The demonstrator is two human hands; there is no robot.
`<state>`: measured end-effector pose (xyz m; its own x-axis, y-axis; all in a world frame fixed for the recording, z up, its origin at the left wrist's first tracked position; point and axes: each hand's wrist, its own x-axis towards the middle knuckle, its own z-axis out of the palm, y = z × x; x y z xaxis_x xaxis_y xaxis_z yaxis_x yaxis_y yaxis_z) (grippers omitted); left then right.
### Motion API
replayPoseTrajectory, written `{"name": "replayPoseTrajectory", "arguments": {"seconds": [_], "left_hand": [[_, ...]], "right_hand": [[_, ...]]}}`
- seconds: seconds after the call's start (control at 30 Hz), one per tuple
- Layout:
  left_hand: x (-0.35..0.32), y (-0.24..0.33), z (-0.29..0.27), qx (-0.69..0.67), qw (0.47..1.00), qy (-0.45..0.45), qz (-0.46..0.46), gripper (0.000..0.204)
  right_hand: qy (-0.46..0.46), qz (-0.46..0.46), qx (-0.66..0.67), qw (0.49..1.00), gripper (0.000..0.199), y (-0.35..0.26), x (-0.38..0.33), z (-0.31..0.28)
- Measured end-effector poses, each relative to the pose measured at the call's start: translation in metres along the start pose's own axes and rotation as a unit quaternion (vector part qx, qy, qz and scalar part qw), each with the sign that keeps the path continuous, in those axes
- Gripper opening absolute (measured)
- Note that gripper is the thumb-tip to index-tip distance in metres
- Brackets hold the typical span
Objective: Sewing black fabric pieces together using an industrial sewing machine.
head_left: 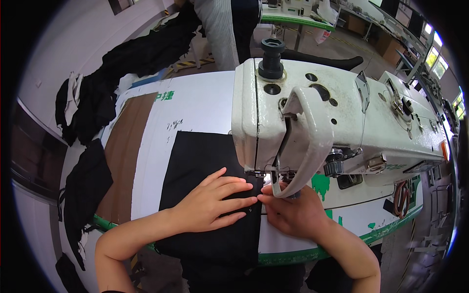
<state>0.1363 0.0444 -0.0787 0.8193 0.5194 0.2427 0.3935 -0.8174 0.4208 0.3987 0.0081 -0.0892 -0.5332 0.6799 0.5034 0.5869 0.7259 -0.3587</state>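
Note:
A black fabric panel [195, 154] lies flat on the white table, its right edge running beneath the needle area of a white sewing machine [246, 112]. My left hand [212, 202] rests on the panel with its fingers spread, the tips close to that edge. Just across the edge, my right hand [299, 215] pinches the fabric's border between thumb and finger, in front of the presser foot [255, 174]. The machine's curved white guard [322, 132] partly covers the right fingers.
Left of the panel runs a brown cardboard strip [128, 156], with black cloth pieces [90, 176] heaped beyond it. Scissors [402, 199] lie at the table's right end. A person in a striped garment [217, 36] stands behind the table, near another green-edged table [298, 20].

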Motion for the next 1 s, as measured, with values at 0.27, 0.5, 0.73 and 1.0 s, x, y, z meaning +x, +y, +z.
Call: {"name": "replayPoseTrajectory", "arguments": {"seconds": [0.27, 0.5, 0.73, 1.0], "left_hand": [[-0.001, -0.009, -0.003, 0.016, 0.999, -0.031, 0.034, 0.040], [0.000, -0.019, -0.005, 0.015, 0.998, -0.032, 0.049, 0.039], [0.003, -0.023, -0.006, 0.001, 0.997, -0.036, 0.065, 0.038], [0.010, -0.035, -0.012, 0.003, 0.998, -0.030, 0.058, 0.035]], "right_hand": [[-0.020, 0.021, 0.011, 1.000, 0.034, -0.001, -0.004, 0.003], [-0.024, 0.022, 0.010, 0.999, 0.036, 0.001, -0.007, 0.006], [-0.051, 0.036, 0.017, 0.998, 0.038, 0.001, -0.008, 0.002], [-0.097, 0.064, 0.014, 0.993, 0.035, 0.000, -0.006, 0.000]]}}
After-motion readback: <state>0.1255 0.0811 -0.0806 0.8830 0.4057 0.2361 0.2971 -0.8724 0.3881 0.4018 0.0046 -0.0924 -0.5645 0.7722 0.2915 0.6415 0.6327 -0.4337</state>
